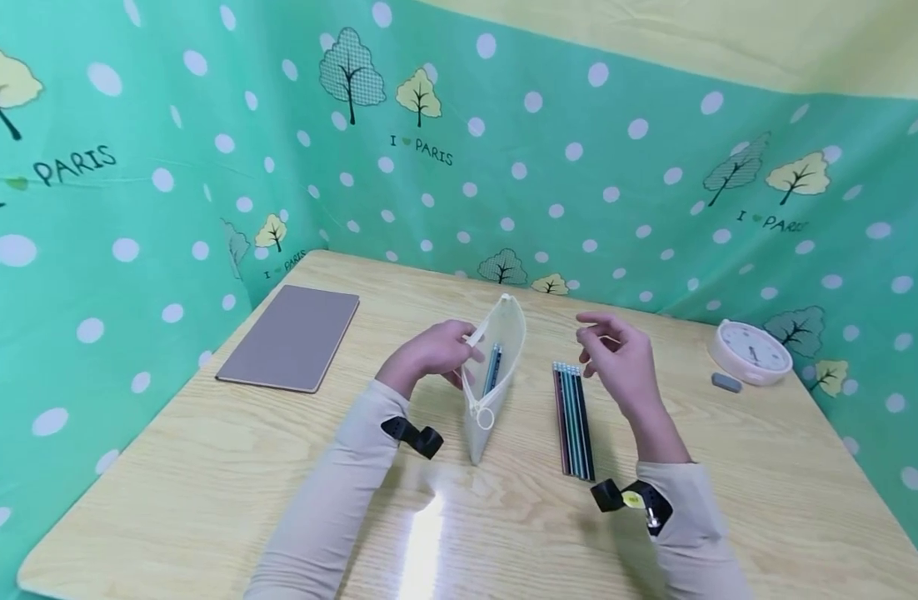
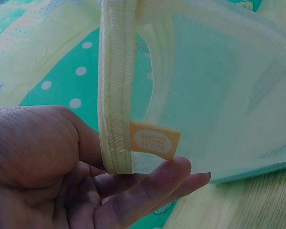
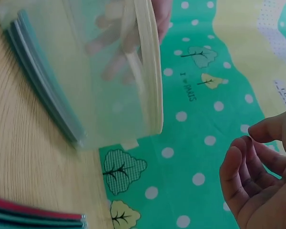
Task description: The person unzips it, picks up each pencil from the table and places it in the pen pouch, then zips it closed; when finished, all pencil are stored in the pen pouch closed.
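Note:
My left hand [image 1: 440, 348] holds the rim of a pale, see-through mesh zip pouch [image 1: 511, 329], its thumb on one side of the zipper edge and fingers on the other. The pouch stands gaping on the table, with a small orange label [image 2: 155, 140] by the zipper. Inside it lean a few pencils [image 1: 493, 368]. Over the table to its right, my right hand [image 1: 616, 358] hovers with fingers loosely bent and nothing in them. Just below that hand lies a row of several pencils [image 1: 575, 425] side by side, in pink, green and dark colours.
A grey-mauve notebook [image 1: 290, 337] lies at the left of the wooden table [image 1: 204, 483]. On the right stand a round white clock [image 1: 751, 352] and a small grey eraser [image 1: 725, 382]. A green dotted curtain [image 1: 549, 167] hangs behind.

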`<state>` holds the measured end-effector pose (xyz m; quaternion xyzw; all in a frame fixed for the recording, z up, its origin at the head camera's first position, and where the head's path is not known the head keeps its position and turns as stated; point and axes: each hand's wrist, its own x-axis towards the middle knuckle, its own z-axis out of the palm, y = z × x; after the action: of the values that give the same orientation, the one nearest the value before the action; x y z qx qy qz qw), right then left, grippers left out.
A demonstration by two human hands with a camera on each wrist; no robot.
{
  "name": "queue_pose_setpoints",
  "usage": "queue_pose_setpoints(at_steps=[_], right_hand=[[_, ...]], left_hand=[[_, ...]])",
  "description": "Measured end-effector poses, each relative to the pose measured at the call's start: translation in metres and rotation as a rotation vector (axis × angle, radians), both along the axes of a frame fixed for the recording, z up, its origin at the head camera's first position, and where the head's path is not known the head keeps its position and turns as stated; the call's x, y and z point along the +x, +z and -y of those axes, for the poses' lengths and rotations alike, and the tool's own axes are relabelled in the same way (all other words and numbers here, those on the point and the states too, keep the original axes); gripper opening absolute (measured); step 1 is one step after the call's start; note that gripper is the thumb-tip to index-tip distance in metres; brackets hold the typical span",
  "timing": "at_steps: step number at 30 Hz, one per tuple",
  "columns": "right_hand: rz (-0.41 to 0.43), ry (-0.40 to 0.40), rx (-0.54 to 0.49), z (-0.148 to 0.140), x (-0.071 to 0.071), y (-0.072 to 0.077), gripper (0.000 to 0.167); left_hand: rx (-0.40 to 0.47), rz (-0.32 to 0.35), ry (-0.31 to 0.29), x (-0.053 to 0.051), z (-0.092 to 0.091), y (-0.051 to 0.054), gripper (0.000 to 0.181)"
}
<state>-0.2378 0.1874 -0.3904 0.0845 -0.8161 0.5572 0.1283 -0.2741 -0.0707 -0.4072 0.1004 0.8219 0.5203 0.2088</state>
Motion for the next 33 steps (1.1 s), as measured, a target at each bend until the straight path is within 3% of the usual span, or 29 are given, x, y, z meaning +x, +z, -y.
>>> queue_pose_setpoints(at_steps=[5,9,13,15,19,23,33], right_hand=[[0.018,0.029,0.128,-0.009,-0.011,-0.005,0.026],[0.040,0.045,0.366,-0.016,-0.028,-0.020,0.027],[0.137,0.072,0.606,-0.031,-0.043,-0.041,0.030],[0.206,0.087,0.679,-0.040,-0.048,-0.051,0.033],[0.281,0.086,0.743,-0.053,-0.052,-0.065,0.039],[0.281,0.088,0.740,-0.055,-0.052,-0.073,0.041],[0.303,0.065,0.863,-0.042,-0.046,-0.078,0.044]], left_hand=[[0.003,-0.004,-0.007,-0.002,0.003,0.002,0.045],[0.002,-0.018,-0.005,-0.004,0.004,0.003,0.046],[0.008,-0.008,-0.009,-0.006,0.003,0.002,0.044],[0.012,0.001,-0.010,-0.006,0.001,0.001,0.043],[0.008,0.011,-0.011,-0.004,0.000,0.000,0.043],[0.001,0.010,-0.011,-0.002,0.001,0.001,0.042],[0.017,0.008,-0.020,0.000,0.000,0.000,0.044]])
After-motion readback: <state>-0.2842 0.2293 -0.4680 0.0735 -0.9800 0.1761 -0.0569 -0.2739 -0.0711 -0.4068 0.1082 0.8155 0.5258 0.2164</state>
